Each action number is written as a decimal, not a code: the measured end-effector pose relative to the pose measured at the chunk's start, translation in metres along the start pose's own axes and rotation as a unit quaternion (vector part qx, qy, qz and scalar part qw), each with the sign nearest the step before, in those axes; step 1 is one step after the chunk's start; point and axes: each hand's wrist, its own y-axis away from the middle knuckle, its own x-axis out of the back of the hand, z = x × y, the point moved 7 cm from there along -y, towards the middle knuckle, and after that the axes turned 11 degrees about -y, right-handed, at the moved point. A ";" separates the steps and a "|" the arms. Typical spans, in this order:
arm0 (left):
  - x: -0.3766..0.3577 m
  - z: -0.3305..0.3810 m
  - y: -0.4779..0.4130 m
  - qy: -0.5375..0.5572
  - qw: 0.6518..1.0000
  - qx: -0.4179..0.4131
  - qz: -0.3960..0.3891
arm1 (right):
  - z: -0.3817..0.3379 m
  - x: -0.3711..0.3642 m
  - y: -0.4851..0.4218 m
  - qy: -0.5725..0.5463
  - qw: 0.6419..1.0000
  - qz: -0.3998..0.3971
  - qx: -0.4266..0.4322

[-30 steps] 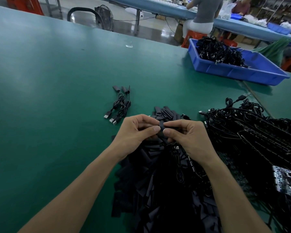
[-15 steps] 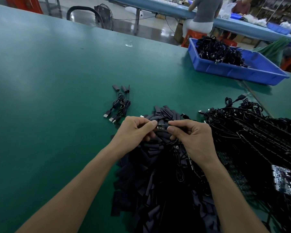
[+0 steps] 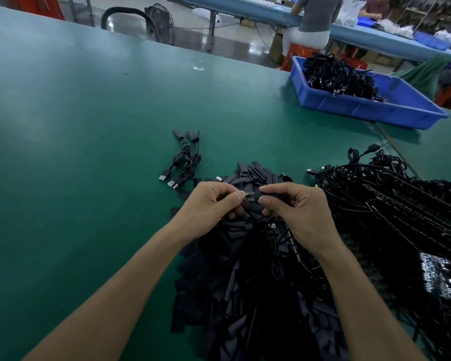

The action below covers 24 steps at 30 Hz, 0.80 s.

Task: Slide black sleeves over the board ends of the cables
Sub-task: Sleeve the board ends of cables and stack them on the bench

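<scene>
My left hand pinches the small circuit board end of a cable between thumb and forefinger. My right hand pinches a black sleeve right next to that board end; the two meet between my fingertips. The cable itself hangs down below my hands over a big pile of loose black sleeves. A heap of black cables with board ends lies to the right. Three cables with sleeves on their ends lie on the green table to the upper left of my hands.
A blue bin holding more black cables stands at the back right. Beyond the table's far edge a person sits on a red stool at another bench, and a fan stands on the floor.
My hands have drawn slightly apart, so the board end now shows between my fingertips. The right hand's sleeve sits at the board's right side.
</scene>
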 end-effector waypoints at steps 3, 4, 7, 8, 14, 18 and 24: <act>-0.001 0.000 0.000 -0.011 1.000 -0.008 -0.001 | 0.001 0.001 0.000 0.002 1.000 -0.002 -0.005; -0.002 0.000 0.000 -0.009 1.000 -0.008 -0.001 | 0.002 0.001 0.000 0.000 1.000 -0.005 -0.008; -0.002 0.002 0.001 -0.004 1.000 -0.017 0.001 | 0.001 0.001 0.000 0.004 1.000 -0.017 -0.007; -0.002 0.002 0.001 0.000 1.000 -0.020 0.000 | 0.001 0.001 0.000 0.008 1.000 -0.019 -0.004; -0.002 -0.001 0.001 0.026 1.000 -0.013 0.002 | 0.002 0.002 0.001 0.018 1.000 -0.004 0.013; -0.002 -0.004 0.001 0.079 0.997 0.009 0.000 | 0.001 0.000 0.002 0.013 1.000 -0.003 0.024; -0.004 -0.004 0.001 0.082 0.996 0.012 -0.015 | 0.005 -0.005 0.002 0.002 1.000 -0.022 0.016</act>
